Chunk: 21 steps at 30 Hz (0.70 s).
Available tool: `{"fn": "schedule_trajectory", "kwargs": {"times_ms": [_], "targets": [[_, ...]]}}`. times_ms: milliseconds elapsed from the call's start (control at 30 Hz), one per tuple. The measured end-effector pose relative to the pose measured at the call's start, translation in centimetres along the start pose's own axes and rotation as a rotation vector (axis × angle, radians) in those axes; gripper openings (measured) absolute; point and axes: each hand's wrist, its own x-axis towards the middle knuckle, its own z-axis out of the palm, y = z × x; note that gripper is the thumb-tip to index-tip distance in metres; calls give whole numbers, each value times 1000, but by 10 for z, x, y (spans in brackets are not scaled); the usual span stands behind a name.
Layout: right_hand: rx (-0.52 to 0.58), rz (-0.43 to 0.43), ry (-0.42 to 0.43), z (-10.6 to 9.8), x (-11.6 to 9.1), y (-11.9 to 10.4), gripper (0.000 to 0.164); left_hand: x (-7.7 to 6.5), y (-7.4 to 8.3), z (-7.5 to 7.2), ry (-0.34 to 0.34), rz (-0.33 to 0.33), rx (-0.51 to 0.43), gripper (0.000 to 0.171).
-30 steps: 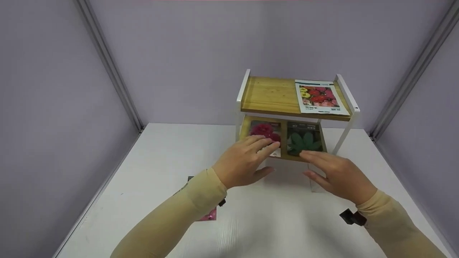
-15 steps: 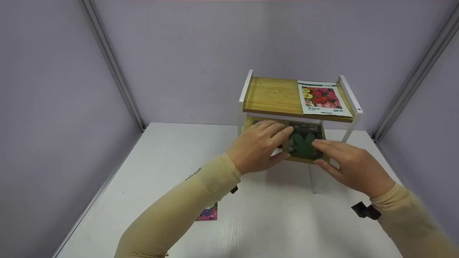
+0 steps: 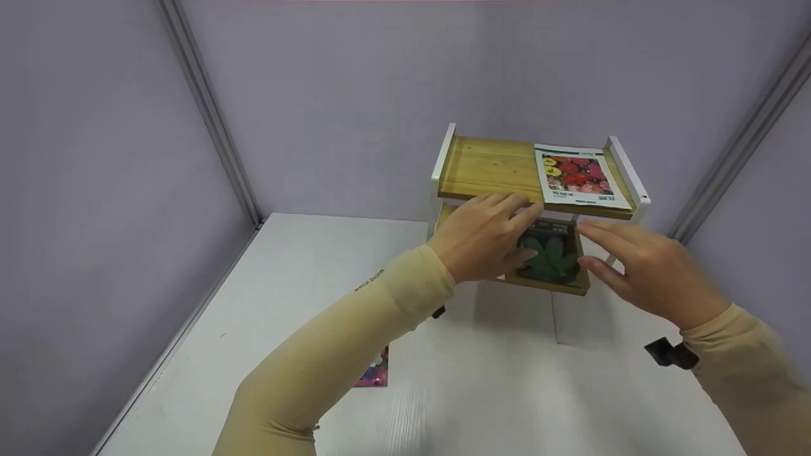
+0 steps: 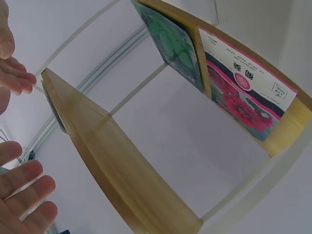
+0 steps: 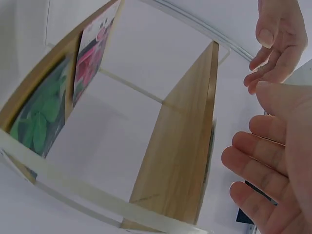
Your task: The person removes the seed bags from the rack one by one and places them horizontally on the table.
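My left hand (image 3: 485, 237) hovers in front of the two-tier wooden shelf, fingers extended, holding nothing. It hides the red-flower seed packet on the lower tier in the head view; the left wrist view shows that red-flower packet (image 4: 243, 92). Beside it lies a green-leaf packet (image 3: 548, 259), partly covered by my left thumb. Close to the shelf's right side is my right hand (image 3: 656, 269), also with loose straight fingers and nothing in its grasp. On the upper board (image 3: 488, 166), a white-bordered packet with multicoloured flowers (image 3: 583, 174) lies at the right.
Another colourful packet (image 3: 379, 370) lies on the white table (image 3: 304, 266), mostly hidden under my left forearm. White metal side frames (image 3: 627, 168) hold the shelf boards. Grey-lilac walls (image 3: 355, 107) enclose the table at the back and sides.
Both hands have risen and shifted right, from the lower tier towards the upper board's front edge. The left hand now covers the red-flower packet. The packets appear unmoved on the shelf.
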Motion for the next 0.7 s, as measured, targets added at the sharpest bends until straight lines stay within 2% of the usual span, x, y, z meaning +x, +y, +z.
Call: {"fn": "schedule_trajectory", "kwargs": {"times_ms": [167, 333, 467, 700], "targets": [[-33, 21, -5, -16, 3, 15, 43, 23, 4, -2, -83, -23, -7, 62], [-73, 77, -35, -28, 3, 31, 48, 45, 5, -3, -126, -42, -28, 64], [-83, 144, -76, -32, 3, 42, 55, 58, 4, -3, -154, -53, -44, 64], [-57, 226, -130, -28, 7, 54, 49, 73, 0, 1, -200, -88, -48, 62]]}}
